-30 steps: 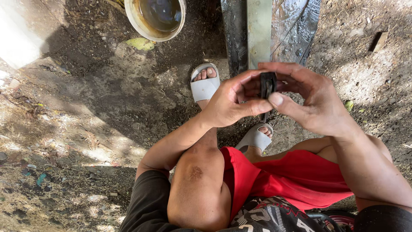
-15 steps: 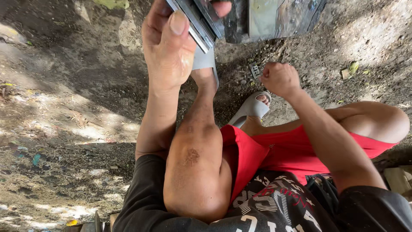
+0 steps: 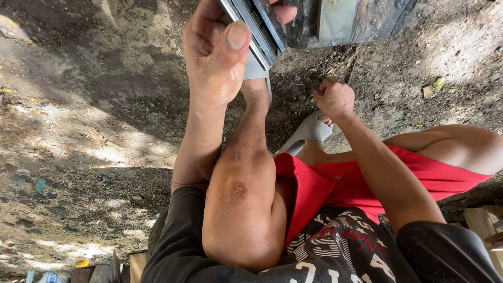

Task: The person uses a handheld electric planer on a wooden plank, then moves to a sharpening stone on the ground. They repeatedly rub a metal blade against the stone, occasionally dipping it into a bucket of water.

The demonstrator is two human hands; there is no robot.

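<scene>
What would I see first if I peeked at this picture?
First, the big left hand raised at the top, gripping a flat dark object with silver edges. Next, the bent bare knee in the middle, beside bright red shorts. Farther right, the right hand is closed in a fist above a grey sandal on the dirt ground.

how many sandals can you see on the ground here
2. One grey sandal sits below the right hand; the other sandal is mostly hidden behind the left hand and the flat dark object it holds.
</scene>
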